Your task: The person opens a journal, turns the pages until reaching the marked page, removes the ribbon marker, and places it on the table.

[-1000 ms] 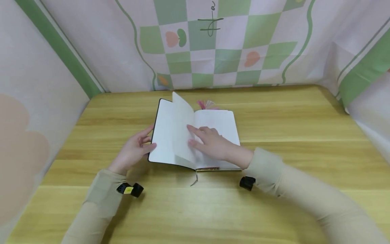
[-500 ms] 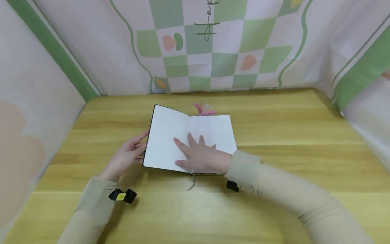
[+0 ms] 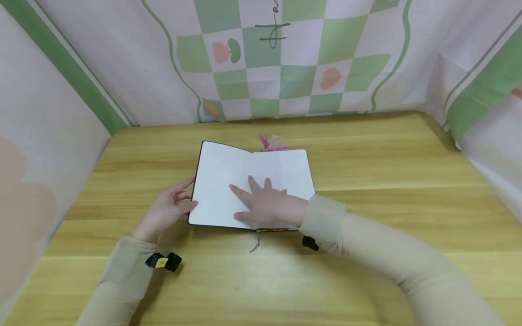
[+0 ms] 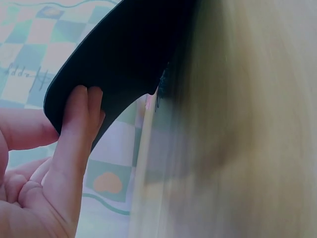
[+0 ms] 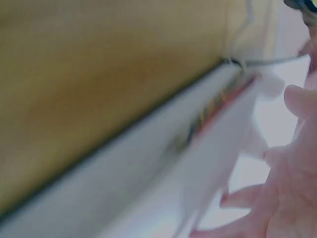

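A notebook (image 3: 218,170) with a black cover lies open on the table, both facing pages blank. My left hand (image 3: 161,210) pinches the outer edge of its left side, thumb on the page and fingers behind. In the left wrist view those fingers lie against the dark cover (image 4: 114,54), which is tilted up off the wood. My right hand (image 3: 267,206) is spread flat over the inner fold and the right page, fingers apart. A pink tassel (image 3: 272,143) sticks out at the top, a grey ribbon (image 3: 258,242) at the bottom. A colourful patterned strip (image 5: 218,106) shows among the page edges.
The wooden table (image 3: 261,280) runs back to a hanging cloth (image 3: 297,81) with green and white checks. More pale cloth with green bands stands along the left and right sides. Each wrist carries a small black camera (image 3: 165,261).
The loose leaf that stood upright has gone down flat. My right hand went from pointing at it to lying spread across the fold. The left hand keeps its hold, slightly lower and further left.
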The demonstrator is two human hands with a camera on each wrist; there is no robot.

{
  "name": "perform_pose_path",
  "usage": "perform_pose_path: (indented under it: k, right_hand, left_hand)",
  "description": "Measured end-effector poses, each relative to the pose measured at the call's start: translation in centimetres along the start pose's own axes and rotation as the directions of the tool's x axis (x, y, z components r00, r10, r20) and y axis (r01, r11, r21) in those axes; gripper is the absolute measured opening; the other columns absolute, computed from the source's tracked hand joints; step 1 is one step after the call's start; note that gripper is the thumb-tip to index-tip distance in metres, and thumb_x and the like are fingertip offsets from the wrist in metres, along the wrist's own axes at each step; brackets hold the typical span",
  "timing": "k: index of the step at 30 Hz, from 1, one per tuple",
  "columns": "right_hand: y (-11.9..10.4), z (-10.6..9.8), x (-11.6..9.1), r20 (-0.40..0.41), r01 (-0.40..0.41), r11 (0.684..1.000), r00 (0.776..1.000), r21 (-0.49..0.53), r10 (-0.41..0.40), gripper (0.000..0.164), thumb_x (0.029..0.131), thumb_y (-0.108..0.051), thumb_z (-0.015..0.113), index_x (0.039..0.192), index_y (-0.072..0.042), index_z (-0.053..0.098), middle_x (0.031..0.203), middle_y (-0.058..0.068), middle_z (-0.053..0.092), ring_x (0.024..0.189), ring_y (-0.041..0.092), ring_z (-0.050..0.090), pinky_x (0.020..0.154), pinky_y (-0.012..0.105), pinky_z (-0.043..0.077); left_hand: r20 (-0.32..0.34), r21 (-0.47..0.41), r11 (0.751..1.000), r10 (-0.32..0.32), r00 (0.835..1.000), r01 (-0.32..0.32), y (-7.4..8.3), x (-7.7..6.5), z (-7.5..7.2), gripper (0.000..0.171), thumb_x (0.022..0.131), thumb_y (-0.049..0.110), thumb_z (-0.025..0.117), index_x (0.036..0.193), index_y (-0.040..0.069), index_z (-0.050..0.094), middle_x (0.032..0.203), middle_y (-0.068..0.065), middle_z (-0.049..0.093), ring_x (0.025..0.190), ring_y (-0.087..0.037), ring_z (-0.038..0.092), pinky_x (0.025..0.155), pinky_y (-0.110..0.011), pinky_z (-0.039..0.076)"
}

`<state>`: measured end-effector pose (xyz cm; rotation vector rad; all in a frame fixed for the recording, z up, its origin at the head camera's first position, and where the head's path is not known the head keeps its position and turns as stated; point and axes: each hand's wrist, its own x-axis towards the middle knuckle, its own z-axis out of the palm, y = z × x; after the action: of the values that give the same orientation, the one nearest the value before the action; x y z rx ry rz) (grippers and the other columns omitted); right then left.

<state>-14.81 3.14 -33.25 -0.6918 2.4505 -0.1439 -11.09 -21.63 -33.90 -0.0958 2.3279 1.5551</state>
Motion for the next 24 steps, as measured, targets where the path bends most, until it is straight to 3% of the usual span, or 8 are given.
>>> perform_pose_path:
  k: [3, 10, 18, 24]
  right_hand:
    - [1.3, -0.5, 0.1, 0.005, 0.014, 0.999, 1.0, 0.037, -0.014, 0.07, 0.093, -0.062, 0.037, 0.149, -0.044, -0.001, 0.159, 0.01, -0.006, 0.139, 0.053, 0.001, 0.097, 0.077, 0.019]
    - [5.3, -0.8, 0.2, -0.058, 0.024, 0.999, 0.998, -0.032, -0.026, 0.069, 0.096, -0.055, 0.04, 0.153, -0.031, 0.01, 0.158, 0.015, -0.005, 0.14, 0.051, 0.001, 0.103, 0.073, 0.012]
    - [7.9, -3.0, 0.6, -0.029, 0.063, 0.997, 0.998, -0.04, -0.064, 0.084, 0.088, -0.045, 0.061, 0.153, -0.014, 0.018, 0.157, 0.021, 0.002, 0.141, 0.048, 0.004, 0.108, 0.068, 0.011]
    - [10.4, -3.5, 1.4, -0.091, 0.069, 0.998, 0.993, -0.015, -0.07, 0.089, 0.082, -0.039, 0.071, 0.15, -0.007, 0.023, 0.156, 0.023, 0.008, 0.14, 0.049, 0.008, 0.111, 0.062, 0.01]
  left_hand:
    - [-0.004, -0.015, 1.0, 0.0, 1.0, 0.0, 0.1, -0.1, 0.1, 0.067, 0.094, 0.005, 0.055, 0.151, 0.018, 0.022, 0.118, -0.016, 0.059, 0.083, -0.011, 0.064, 0.072, -0.03, 0.055]
    - [-0.01, -0.003, 1.0, -0.005, 1.0, 0.005, 0.6, -0.1, 0.1, 0.07, 0.093, 0.008, 0.058, 0.151, 0.025, 0.022, 0.109, -0.009, 0.059, 0.074, -0.007, 0.058, 0.066, -0.026, 0.052]
    - [-0.014, -0.027, 1.0, -0.002, 1.0, 0.002, 0.5, -0.1, 0.4, 0.069, 0.094, 0.005, 0.056, 0.151, 0.024, 0.023, 0.111, -0.011, 0.06, 0.079, -0.009, 0.062, 0.071, -0.027, 0.054]
    - [-0.017, -0.021, 1.0, -0.019, 1.0, 0.019, 0.5, 0.1, 0.6, 0.069, 0.094, 0.005, 0.055, 0.151, 0.025, 0.023, 0.117, -0.014, 0.06, 0.084, -0.012, 0.064, 0.074, -0.03, 0.055]
